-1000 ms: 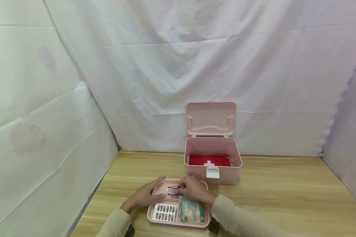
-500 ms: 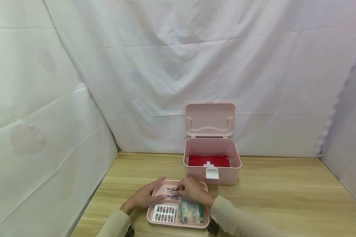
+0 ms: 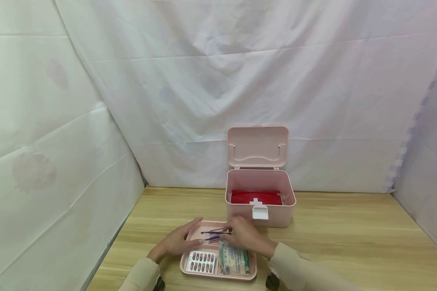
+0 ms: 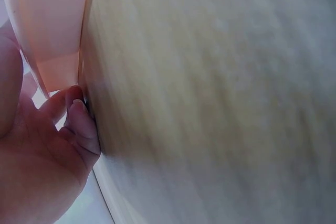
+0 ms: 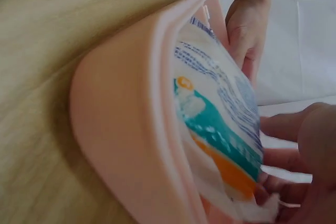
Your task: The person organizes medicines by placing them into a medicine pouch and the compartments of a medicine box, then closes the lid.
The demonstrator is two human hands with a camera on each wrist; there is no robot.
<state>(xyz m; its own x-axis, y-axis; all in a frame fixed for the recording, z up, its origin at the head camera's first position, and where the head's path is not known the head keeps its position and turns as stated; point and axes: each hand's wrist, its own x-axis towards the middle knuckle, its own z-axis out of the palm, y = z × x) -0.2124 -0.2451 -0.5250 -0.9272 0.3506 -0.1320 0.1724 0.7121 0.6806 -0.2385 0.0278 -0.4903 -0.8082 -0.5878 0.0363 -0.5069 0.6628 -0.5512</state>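
Note:
A pink divided tray [image 3: 194, 271] lies on the table. My left hand [image 3: 175, 241] grips its left rim, thumb over the inside; in the left wrist view its other fingers [image 4: 81, 121] bend against the tray's outer wall. My right hand [image 3: 242, 234] is over the rear compartment, pinching a slender dark purple stick [image 3: 211, 232] whose exact kind is too small to tell. Another dark stick [image 3: 213, 238] and a clear packet lie beside it. The front compartments hold a capsule blister pack [image 3: 202, 262] and a plastic-wrapped packet [image 3: 234, 260], which the right wrist view shows close up.
Behind the tray stands a pink first-aid box [image 3: 236, 214] with a white cross and latch, its lid [image 3: 258, 145] raised. A red pouch [image 3: 255, 197] lies inside it. White cloth [image 3: 189, 101] hangs behind the wooden table [image 3: 349, 238] and at both sides.
My right hand has shifted a little to the right, and the dark sticks now show more of their length. The left hand has stayed on the tray.

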